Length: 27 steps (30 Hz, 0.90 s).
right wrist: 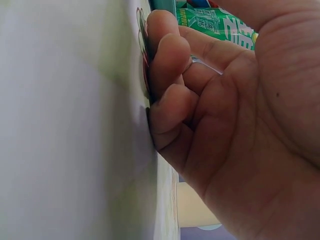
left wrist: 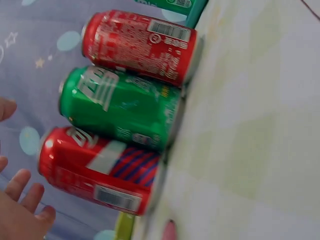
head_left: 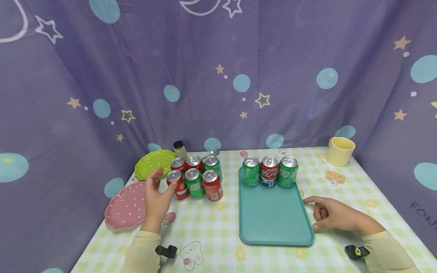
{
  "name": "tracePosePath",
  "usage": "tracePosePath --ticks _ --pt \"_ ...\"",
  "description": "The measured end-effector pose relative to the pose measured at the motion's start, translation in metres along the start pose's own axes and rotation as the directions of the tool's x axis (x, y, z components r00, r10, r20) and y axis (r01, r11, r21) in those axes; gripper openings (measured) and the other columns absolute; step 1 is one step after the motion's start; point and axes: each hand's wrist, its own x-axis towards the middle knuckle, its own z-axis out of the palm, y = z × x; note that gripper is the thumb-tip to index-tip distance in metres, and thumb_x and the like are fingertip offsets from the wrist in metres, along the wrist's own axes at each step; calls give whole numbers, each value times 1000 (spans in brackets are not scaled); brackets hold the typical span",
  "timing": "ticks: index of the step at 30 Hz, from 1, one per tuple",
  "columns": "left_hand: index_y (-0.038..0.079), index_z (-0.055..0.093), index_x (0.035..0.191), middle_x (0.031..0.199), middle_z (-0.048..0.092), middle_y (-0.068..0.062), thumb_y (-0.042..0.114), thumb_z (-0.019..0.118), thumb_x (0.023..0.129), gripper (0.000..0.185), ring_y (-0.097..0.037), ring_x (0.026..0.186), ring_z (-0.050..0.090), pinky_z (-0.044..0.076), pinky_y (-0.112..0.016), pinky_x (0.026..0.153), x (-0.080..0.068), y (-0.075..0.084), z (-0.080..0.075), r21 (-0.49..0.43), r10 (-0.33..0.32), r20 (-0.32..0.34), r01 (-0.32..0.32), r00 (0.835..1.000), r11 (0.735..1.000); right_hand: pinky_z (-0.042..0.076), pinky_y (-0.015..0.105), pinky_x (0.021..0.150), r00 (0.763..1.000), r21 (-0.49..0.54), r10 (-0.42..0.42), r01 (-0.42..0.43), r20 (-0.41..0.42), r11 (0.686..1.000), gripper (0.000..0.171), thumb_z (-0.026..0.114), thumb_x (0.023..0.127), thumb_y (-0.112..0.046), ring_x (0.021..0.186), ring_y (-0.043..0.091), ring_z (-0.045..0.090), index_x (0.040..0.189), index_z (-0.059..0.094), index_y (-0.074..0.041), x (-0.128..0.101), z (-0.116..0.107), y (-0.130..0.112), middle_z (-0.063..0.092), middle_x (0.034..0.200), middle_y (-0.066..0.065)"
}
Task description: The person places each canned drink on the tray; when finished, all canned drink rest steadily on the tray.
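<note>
My right hand (head_left: 332, 217) rests on the table (head_left: 218, 231) just beside the teal tray (head_left: 273, 216), fingers loosely curled against the cloth and gripping nothing. My left hand (head_left: 156, 201) is raised and relaxed with fingers spread, its thumb at the near-left red can (head_left: 178, 184) of a six-can cluster; I cannot tell if it touches. Beside that hand lie a pink plate (head_left: 124, 207) and a green plate (head_left: 151, 163). Three cans stand along the tray's far edge, and a yellow mug (head_left: 339, 151) sits far right.

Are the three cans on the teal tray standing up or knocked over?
Standing up. All three cans sit in a row at the far end of the teal tray, silver tops facing upward.
</note>
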Motion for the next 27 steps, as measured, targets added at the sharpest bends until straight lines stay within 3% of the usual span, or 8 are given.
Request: tracePosePath --ticks 3,8,11,19,27 --pt "-1 39 151 147 50 -15 4 81 92 73 -34 142 44 28 -55 123 -2 -8 -2 18 -88 58 87 994 996 47 26 56 1000 0 -1 1 -1 1000 77 87 87 -18 65 7 50 146 46 9 0 0 1 61 88 9" --pt "7 27 159 156 40 -18 13 84 92 88 -36 144 39 29 -58 122 -5 -19 -5 79 -196 162 185 967 980 46 25 55 1000 -2 -8 8 -3 1000 76 87 87 -18 65 7 50 145 47 7 -1 0 2 61 88 9" --pt "10 25 161 157 37 -18 17 86 90 93 -36 143 38 32 -58 121 -7 -26 -6 109 -214 193 196 957 975 46 26 55 1000 2 -17 17 3 1000 75 87 87 -17 64 7 50 146 46 8 0 1 1 61 88 9" --pt "9 25 161 151 41 -20 15 84 91 91 -39 137 46 38 -56 117 -8 -40 -2 141 -251 194 226 948 964 46 26 55 1000 18 -13 13 10 1000 76 86 88 -16 64 7 50 147 45 10 0 1 -2 61 87 10" --pt "10 32 157 148 46 -16 7 82 91 83 -35 132 52 43 -51 113 -8 -50 1 173 -245 186 214 952 962 46 26 55 1000 15 9 -9 6 1000 77 86 88 -17 64 8 50 147 45 9 0 1 -2 61 87 10"
